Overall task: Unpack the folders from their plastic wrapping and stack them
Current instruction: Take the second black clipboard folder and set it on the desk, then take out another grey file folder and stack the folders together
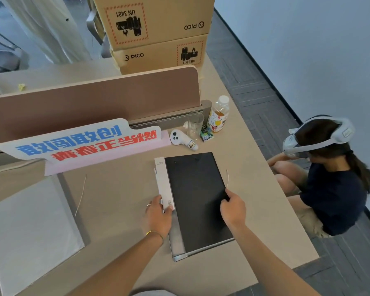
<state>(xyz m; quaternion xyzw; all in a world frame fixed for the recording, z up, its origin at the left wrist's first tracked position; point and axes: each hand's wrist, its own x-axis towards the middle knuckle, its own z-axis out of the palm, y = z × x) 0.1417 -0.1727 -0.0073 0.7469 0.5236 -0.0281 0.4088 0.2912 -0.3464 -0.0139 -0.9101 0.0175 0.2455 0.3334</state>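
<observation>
A black folder (195,201) lies flat on the beige desk (120,195), with a glossy plastic edge showing along its near and left sides. A white paper label strip (163,182) with a barcode runs along its left edge. My left hand (158,216) grips the near end of that strip. My right hand (233,207) pinches the folder's right edge. A thin strip of torn plastic (228,178) curls just beyond my right hand.
A grey-white flat sheet (30,231) lies at the left. A sign with large characters (79,142), a white controller (179,138), a glass (194,124) and a drink bottle (219,114) stand behind. A seated person in a headset (320,174) is at the right. Cardboard boxes (156,35) are stacked beyond.
</observation>
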